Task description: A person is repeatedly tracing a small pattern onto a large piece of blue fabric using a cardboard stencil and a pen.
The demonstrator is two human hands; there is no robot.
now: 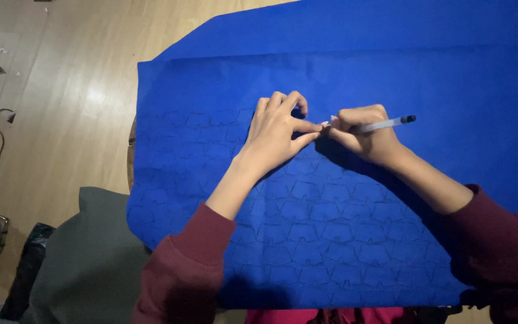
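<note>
Blue, deep and saturated, the sheet of paper (391, 72) covers most of the view, spread flat over a surface and folded or overlapped along a crease near its upper edge. Rows of repeated dark outlines, each a small squat shape with notched corners, run across its lower and left parts, drawn edge to edge like tiles; the upper right part is bare.

At the middle of the sheet the left hand (274, 135) lies palm down with fingers spread and bent, pressing on the paper; whether a small template sits beneath it cannot be told. Its thumb and forefinger reach to the right and touch the tip of the pen. The right hand (364, 135) is closed around that pen (385, 125), a pale barrel with a dark cap end pointing right, its tip down at the sheet just beside the left fingertips.

Both arms wear dark red sleeves (181, 270). Wooden floor (61, 108) shows to the left.
</note>
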